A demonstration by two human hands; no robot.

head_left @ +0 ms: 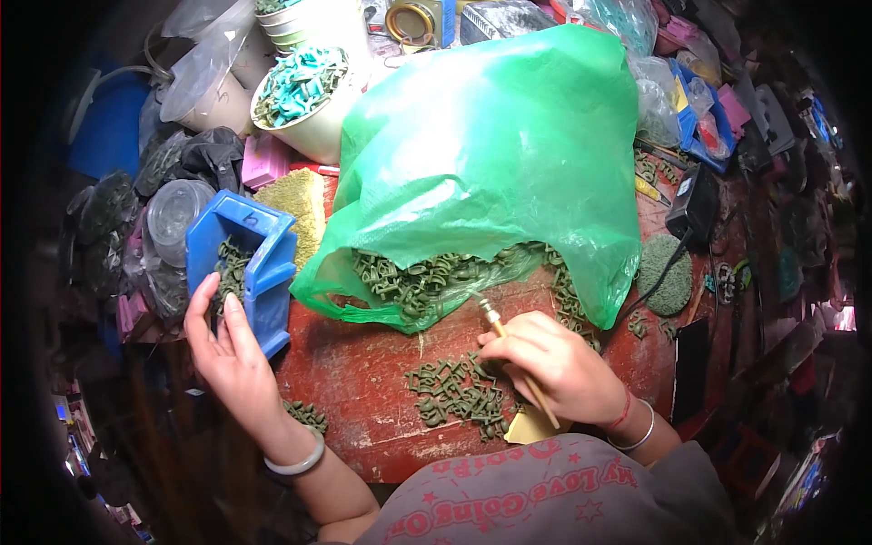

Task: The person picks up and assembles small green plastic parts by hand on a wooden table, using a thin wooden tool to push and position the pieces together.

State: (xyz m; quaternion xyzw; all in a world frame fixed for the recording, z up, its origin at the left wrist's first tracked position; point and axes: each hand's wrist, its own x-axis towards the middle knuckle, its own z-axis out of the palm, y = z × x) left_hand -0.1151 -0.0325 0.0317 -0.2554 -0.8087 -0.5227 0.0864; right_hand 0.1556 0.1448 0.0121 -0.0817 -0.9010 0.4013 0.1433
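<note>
My left hand [234,363] reaches to the front of a blue plastic bin [271,300], its fingers stretched and apart at the small dark green pieces [234,263] inside. Nothing shows clearly held in it. My right hand [568,372] is closed round a slim pen-shaped tool [491,313] with a tan shaft and a metal collar. The tool's upper end points at the mouth of a large green plastic bag [481,163]. More curled green pieces [409,282] spill from the bag. Under and beside my right hand lies a loose pile of these pieces [459,391].
A red worn tabletop [336,400] carries everything. Behind the bin are a yellow sponge-like block [304,204] and a white bucket [318,136] of green and turquoise pieces. At right sit a round green pad [665,277] and a black adapter [695,204] with a cable.
</note>
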